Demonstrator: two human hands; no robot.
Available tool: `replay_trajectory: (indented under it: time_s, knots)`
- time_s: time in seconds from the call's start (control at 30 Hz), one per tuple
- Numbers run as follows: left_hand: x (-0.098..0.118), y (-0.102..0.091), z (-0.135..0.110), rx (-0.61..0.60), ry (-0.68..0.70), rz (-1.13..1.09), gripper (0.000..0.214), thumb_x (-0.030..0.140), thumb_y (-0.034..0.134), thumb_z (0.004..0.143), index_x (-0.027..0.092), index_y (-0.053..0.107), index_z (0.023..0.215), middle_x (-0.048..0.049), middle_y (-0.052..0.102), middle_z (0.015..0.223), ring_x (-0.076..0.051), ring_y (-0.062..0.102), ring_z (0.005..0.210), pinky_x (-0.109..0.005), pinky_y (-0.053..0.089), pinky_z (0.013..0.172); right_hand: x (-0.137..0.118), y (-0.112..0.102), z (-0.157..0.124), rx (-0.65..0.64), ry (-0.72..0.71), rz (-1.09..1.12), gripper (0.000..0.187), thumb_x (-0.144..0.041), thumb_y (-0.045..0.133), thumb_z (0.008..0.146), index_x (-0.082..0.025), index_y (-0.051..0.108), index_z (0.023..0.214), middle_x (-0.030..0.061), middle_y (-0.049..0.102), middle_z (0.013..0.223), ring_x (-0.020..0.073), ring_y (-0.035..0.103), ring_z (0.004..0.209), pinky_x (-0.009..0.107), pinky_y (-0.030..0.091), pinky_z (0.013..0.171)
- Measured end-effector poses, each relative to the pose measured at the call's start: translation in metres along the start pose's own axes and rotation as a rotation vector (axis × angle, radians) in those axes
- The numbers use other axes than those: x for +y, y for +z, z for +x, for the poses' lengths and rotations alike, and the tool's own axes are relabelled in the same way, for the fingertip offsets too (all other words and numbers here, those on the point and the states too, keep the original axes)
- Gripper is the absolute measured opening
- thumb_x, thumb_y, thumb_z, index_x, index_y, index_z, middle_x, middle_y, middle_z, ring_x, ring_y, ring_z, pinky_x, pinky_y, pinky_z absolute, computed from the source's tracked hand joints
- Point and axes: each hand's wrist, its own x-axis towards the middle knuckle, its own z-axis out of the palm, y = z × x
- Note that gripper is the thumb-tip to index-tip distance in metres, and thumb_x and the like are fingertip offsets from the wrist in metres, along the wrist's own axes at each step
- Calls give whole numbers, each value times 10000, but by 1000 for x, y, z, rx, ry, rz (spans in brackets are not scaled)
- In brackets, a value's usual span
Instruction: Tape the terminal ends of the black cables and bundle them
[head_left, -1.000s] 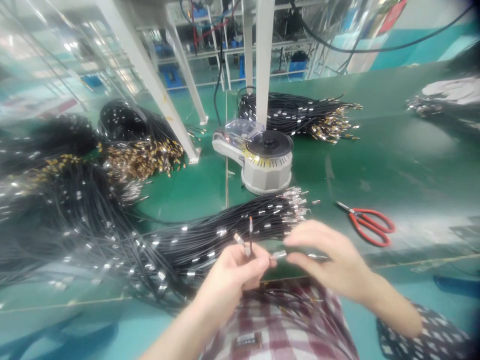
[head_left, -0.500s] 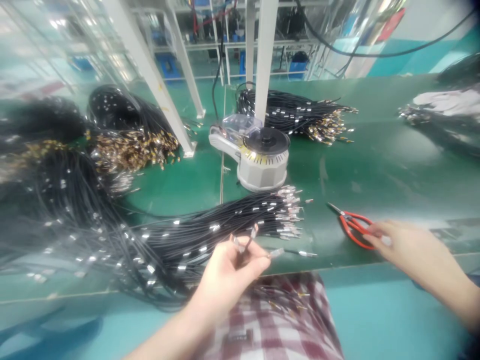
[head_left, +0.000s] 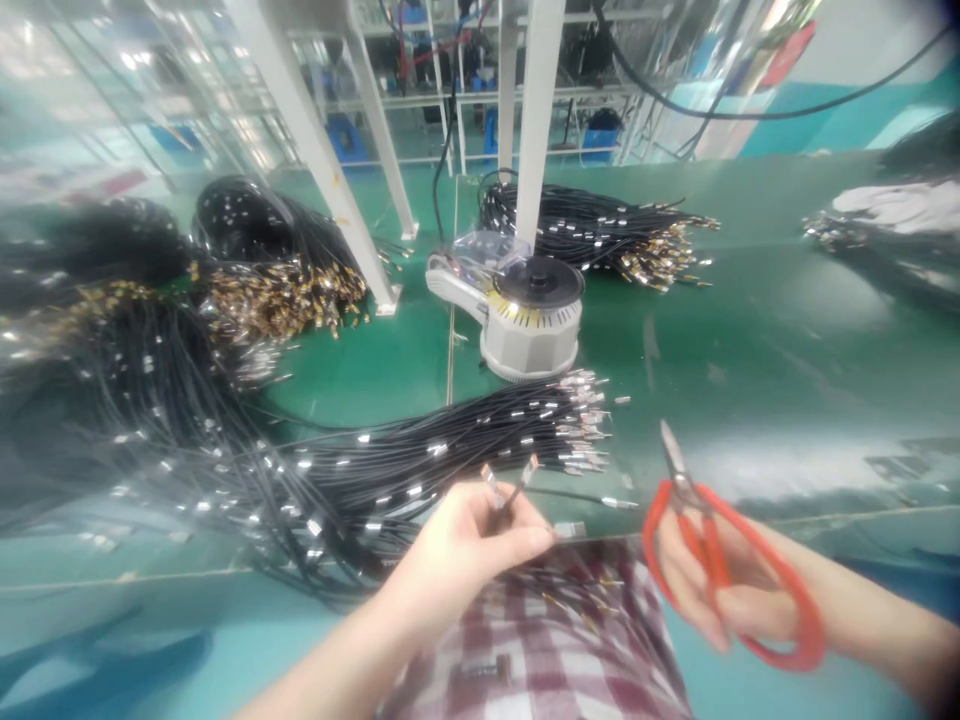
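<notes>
Pinched in my left hand [head_left: 480, 545] are black cables, with two short ends [head_left: 517, 485] carrying pale tips that stick up above the fingers. A whitish piece [head_left: 570, 530] shows just past the thumb. My right hand [head_left: 739, 580] has its fingers through the handles of red-handled scissors [head_left: 709, 540], raised off the bench with the closed-looking blades pointing up and away. Behind my left hand lies a thick bundle of black cables [head_left: 465, 440] with silvery ends and white labels. More cables with brass-coloured tips [head_left: 592, 590] rest over my checked clothing.
A white round tape dispenser [head_left: 529, 320] stands mid-bench beside a white post [head_left: 536, 130]. Coiled cables with gold ends [head_left: 277, 295] lie at left, another bundle [head_left: 600, 225] behind the dispenser. At far right are more cables and white cloth [head_left: 900, 205] on the green bench [head_left: 757, 340].
My right hand has lifted the scissors from the bench and brought them nearer to me and to the left. My left hand stays almost in place, keeping its cables.
</notes>
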Motion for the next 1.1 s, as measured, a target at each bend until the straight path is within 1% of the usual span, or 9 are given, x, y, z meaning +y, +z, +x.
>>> replay_trajectory:
  time_s: [0.03, 0.1, 0.17, 0.23, 0.33, 0.5, 0.77, 0.9, 1.1]
  knots:
    - [0, -1, 0, -11, -1, -6, 180, 295, 754, 761, 142, 672, 712, 2, 632, 666, -120, 527, 653, -249, 397, 665, -9, 4, 2, -15, 57, 102, 507, -746, 540, 749, -242, 490, 774, 24, 592, 623, 185, 551, 540, 313, 465, 531]
    - [0, -1, -1, -26, 1, -6, 180, 298, 755, 761, 143, 676, 713, -9, 652, 688, -128, 546, 675, -252, 406, 681, -26, 5, 6, -16, 156, 115, 373, -581, 557, 856, -229, 484, 754, 17, 591, 676, 162, 542, 587, 281, 449, 543]
    - [1, -1, -3, -30, 9, 10, 175, 291, 751, 764, 145, 673, 708, -12, 659, 690, -131, 553, 678, -252, 410, 685, -38, 1, 9, 39, 164, -102, 261, -440, 532, 916, -220, 515, 775, 1, 585, 673, 146, 528, 590, 258, 429, 551]
    - [2, -1, -4, -25, 10, 37, 165, 278, 743, 769, 146, 667, 705, -8, 653, 679, -126, 545, 661, -247, 409, 665, -46, -4, 12, 109, 72, -434, 190, -371, 576, 896, -218, 549, 786, -10, 581, 650, 138, 508, 565, 249, 390, 547]
    - [3, 1, -7, -18, -5, 77, 149, 264, 734, 770, 149, 664, 706, 4, 630, 655, -116, 524, 618, -235, 403, 611, -59, -11, 16, 149, -86, -851, 291, -456, 714, 770, -214, 567, 702, -13, 557, 607, 136, 464, 534, 245, 303, 508]
    - [8, 7, -13, 4, -5, 102, 92, 196, 725, 751, 158, 681, 680, 1, 631, 647, -122, 540, 610, -232, 424, 593, -76, -21, 23, 67, -165, -1153, 282, -461, 734, 726, -226, 605, 637, 1, 553, 571, 148, 424, 528, 261, 235, 506]
    - [17, 13, -15, 32, 97, 207, 87, 161, 729, 738, 186, 765, 663, -27, 647, 645, -145, 548, 601, -252, 445, 580, -84, -29, 34, -85, -178, -1019, 315, -511, 734, 726, -249, 644, 576, -23, 538, 477, 141, 439, 482, 252, 239, 472]
    - [16, 14, -15, 45, 129, 247, 114, 137, 722, 742, 200, 779, 667, -32, 652, 636, -151, 545, 597, -259, 446, 580, -87, -29, 37, -146, -138, -982, 249, -410, 761, 730, -261, 659, 559, -41, 522, 468, 120, 446, 467, 244, 217, 453]
    - [12, 14, -16, 69, 175, 259, 136, 97, 728, 726, 207, 785, 671, -37, 670, 651, -166, 568, 633, -268, 444, 590, -89, -27, 39, -177, -90, -899, 349, -313, 675, 797, -208, 516, 504, -58, 429, 427, 94, 355, 435, 227, 205, 435]
